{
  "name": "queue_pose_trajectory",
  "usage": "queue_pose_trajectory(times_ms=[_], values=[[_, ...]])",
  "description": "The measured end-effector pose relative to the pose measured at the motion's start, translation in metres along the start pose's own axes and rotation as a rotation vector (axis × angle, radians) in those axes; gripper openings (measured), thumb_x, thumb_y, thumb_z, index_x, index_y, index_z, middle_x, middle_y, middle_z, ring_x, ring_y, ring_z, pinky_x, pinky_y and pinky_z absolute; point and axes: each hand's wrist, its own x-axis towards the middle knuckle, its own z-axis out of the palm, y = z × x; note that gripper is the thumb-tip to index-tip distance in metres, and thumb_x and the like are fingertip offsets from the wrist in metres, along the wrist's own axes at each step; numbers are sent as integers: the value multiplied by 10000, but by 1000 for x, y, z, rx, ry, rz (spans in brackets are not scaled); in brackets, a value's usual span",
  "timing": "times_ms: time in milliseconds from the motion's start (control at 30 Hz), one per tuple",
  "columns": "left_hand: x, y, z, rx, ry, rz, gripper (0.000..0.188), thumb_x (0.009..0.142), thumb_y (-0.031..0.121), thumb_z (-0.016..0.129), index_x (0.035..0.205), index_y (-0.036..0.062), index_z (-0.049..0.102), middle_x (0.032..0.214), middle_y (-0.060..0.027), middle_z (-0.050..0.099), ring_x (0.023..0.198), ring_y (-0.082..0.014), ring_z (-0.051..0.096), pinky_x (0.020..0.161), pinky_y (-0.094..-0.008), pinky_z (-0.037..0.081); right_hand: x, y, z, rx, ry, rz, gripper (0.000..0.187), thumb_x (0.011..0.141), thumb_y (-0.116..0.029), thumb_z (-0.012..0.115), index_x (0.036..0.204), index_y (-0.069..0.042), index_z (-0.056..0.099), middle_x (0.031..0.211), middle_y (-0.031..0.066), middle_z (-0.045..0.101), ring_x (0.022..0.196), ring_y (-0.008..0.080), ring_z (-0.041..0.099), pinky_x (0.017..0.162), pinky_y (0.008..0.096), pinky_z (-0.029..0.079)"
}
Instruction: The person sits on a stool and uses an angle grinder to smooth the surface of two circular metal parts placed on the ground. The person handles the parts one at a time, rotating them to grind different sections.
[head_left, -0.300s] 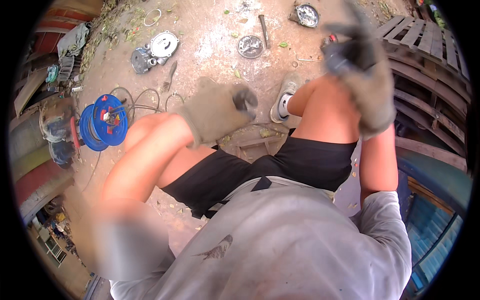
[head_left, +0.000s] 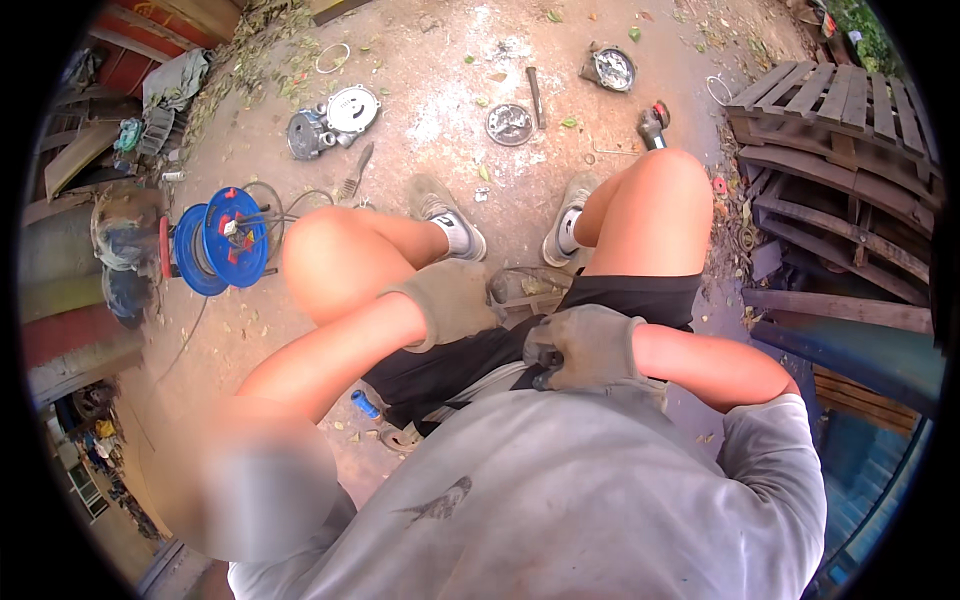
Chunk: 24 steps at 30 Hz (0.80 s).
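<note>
Both my hands wear grey-brown work gloves with dark fingertips. My left hand (head_left: 460,305) hovers over my lap by the inner left thigh, back of the glove up; its fingers bend away and are mostly hidden. At the waist of my black shorts (head_left: 430,375), my right hand (head_left: 590,350) presses against the hem of my grey shirt (head_left: 600,470). Its fingers are curled in, and whatever they grip cannot be made out. Beyond my right knee lies a grey power tool with a red end (head_left: 654,126). A wire brush (head_left: 357,175) rests beyond my left knee.
Ahead on the ground lie a metal housing with a pale round cover (head_left: 352,108), a round metal plate (head_left: 510,125), a hammer-like tool (head_left: 535,97) and another round casing (head_left: 612,69). A blue cable reel (head_left: 230,236) stands left; stacked wooden pallets (head_left: 840,130) stand right.
My right hand has come down from the raised position over my right knee to my waist, fingers curling in. My left hand has drawn back toward my lap. The power tool is now uncovered.
</note>
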Motion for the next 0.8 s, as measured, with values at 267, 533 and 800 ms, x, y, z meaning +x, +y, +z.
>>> queue_pose_trajectory(times_ms=[267, 533, 800], values=[[-61, 31, 37, -18, -270, 60, 343, 931, 376, 760, 1127, 94, 761, 1036, -161, 811, 1042, -351, 776, 936, -460, 591, -45, -4, 7, -47, -124, 63, 437, 887, -367, 805, 1232, -99, 781, 1185, 161, 779, 1117, 358, 746, 986, 470, 579], [-89, 41, 52, -197, -331, -32, 508, 920, 453, 785, 1292, 110, 755, 1082, -161, 821, 1032, -338, 792, 923, -454, 607, -53, 7, 30, -123, -127, 6, 452, 946, -397, 747, 1297, -115, 786, 1226, 181, 787, 1202, 371, 735, 1076, 487, 560], [-85, 40, 81, -233, -165, -11, 421, 909, 407, 783, 1230, 136, 799, 1069, -159, 819, 1023, -341, 788, 908, -449, 596, -54, 3, 30, -156, -30, 53, 527, 955, -474, 729, 1193, -5, 762, 1161, 214, 781, 1112, 391, 752, 993, 479, 589]])
